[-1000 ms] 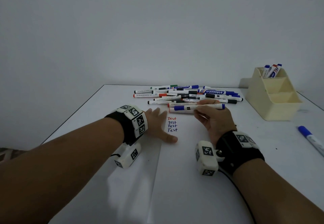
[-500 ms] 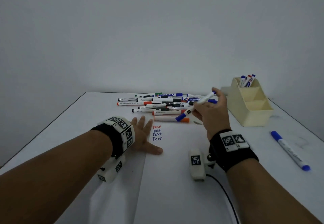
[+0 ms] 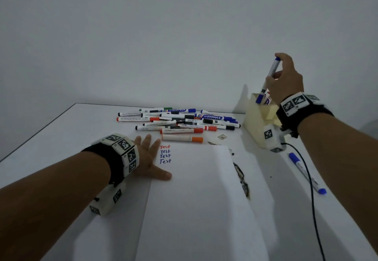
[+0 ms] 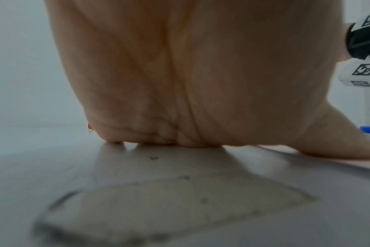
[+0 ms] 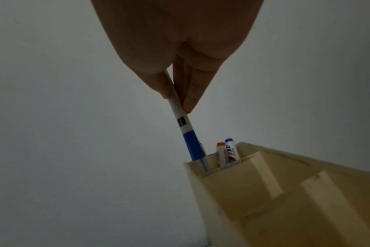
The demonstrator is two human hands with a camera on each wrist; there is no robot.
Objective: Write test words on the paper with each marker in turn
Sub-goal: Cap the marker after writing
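My right hand (image 3: 286,76) pinches a blue-capped marker (image 3: 270,74) (image 5: 180,117), held nearly upright with its cap end dipping into the rear slot of the cream holder (image 3: 255,119) (image 5: 264,192). Other markers (image 5: 227,153) stand in that slot. My left hand (image 3: 147,158) (image 4: 180,75) lies flat, fingers spread, on the left edge of the white paper (image 3: 200,199). The paper bears "Test" in a short column (image 3: 165,154), the top word red and the others blue. A pile of capped markers (image 3: 180,120) lies beyond the paper.
A loose blue marker (image 3: 306,173) lies on the table to the right of the paper, beside a black cable (image 3: 312,189) from my right wrist. Dark scuffed patches (image 3: 242,179) mark the table along the paper's right edge. The table's left edge (image 3: 36,134) runs diagonally.
My right hand lifted the blue marker from the pile and carried it right and up to the holder, turning it cap-down. The left hand stayed on the paper.
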